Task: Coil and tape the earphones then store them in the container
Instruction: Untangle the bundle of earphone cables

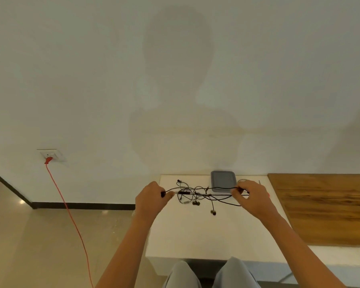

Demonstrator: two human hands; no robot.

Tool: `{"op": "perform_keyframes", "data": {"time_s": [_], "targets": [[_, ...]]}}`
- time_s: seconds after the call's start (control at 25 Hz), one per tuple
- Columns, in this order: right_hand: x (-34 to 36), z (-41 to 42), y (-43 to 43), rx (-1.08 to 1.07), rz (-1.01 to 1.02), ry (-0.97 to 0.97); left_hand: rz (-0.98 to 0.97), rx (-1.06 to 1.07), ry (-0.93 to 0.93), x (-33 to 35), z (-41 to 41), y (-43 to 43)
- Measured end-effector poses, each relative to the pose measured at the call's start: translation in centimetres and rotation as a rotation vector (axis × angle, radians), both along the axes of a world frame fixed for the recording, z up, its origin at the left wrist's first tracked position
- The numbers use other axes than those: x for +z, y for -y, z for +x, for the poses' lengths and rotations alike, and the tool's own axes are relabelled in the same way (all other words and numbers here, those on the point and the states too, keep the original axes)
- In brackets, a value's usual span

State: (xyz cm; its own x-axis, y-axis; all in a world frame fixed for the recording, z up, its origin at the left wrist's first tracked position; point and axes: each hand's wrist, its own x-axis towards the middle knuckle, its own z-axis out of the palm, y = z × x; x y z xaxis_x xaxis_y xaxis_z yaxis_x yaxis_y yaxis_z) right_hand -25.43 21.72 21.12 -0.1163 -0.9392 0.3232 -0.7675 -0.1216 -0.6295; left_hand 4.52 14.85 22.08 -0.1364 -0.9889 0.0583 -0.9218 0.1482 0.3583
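I have the left hand curled round one end of the black earphones, pinching the cord. The right hand grips the other end the same way. The cord stretches straight between the two hands over the white surface, with tangled loops and earbuds bunched at its middle. The grey container sits just beyond the right hand, against the wall.
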Motion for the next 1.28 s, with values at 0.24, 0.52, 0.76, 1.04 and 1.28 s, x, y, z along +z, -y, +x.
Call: {"op": "perform_keyframes", "data": {"time_s": [0.24,0.52,0.76,1.04,1.28], "targets": [[-1.1,0.2,0.3,0.03,0.225,-0.024,-0.082,0.184,-0.405,-0.3,-1.6,0.2],[-1.5,0.5,0.5,-0.205,0.32,-0.082,-0.133,0.242,-0.279,-0.5,-1.2,0.1],[-0.9,0.7,0.1,-0.209,0.345,-0.305,-0.09,0.353,-0.151,-0.7,-1.1,-0.8],[-1.6,0.8,-0.7,-0.091,0.227,0.247,0.296,0.379,-1.017,-0.5,-1.2,0.0],[-0.8,3.0,-1.5,0.034,0.42,0.443,0.51,0.326,-1.532,1.3,-3.1,-0.4]]}}
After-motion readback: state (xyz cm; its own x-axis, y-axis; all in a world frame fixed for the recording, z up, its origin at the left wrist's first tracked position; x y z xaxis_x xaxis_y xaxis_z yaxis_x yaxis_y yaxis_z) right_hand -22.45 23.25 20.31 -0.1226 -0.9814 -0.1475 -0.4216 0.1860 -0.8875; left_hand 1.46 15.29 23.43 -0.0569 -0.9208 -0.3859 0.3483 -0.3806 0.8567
